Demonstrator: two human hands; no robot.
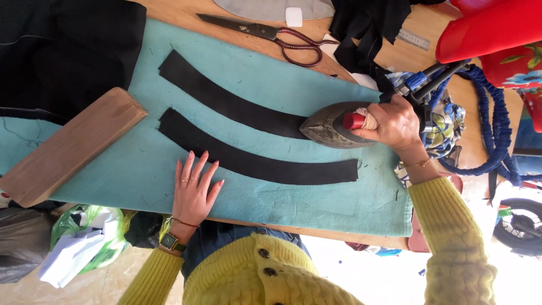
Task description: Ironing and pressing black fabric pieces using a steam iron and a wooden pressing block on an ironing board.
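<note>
1. Nearest me, at about 7 o'clock, my left hand lies flat on the teal pressing cloth, fingers spread a little and holding nothing. The fingertips stop just short of the near black strip; I cannot tell if they touch its edge.
2. That near strip curves from 9 o'clock across to 3 o'clock, lying flat on the cloth.
3. Just beyond it, the far black strip runs much the same curve. Its right end goes under the nose of the iron.
4. At 2 o'clock my right hand is wrapped tight round the iron's handle, beside its red knob. The soleplate sits on the far strip, point toward 9 o'clock.
5. I judge the step in hand to be pressing the far strip, with the iron only at its right end.
6. The next move calls for a steady glide along the curve toward 10 o'clock, keeping the strip from creeping and the blue cord clear of the cloth.
7. Farther off: a wooden block at 9 o'clock, and scissors at 12 o'clock on the bare tabletop.
</note>
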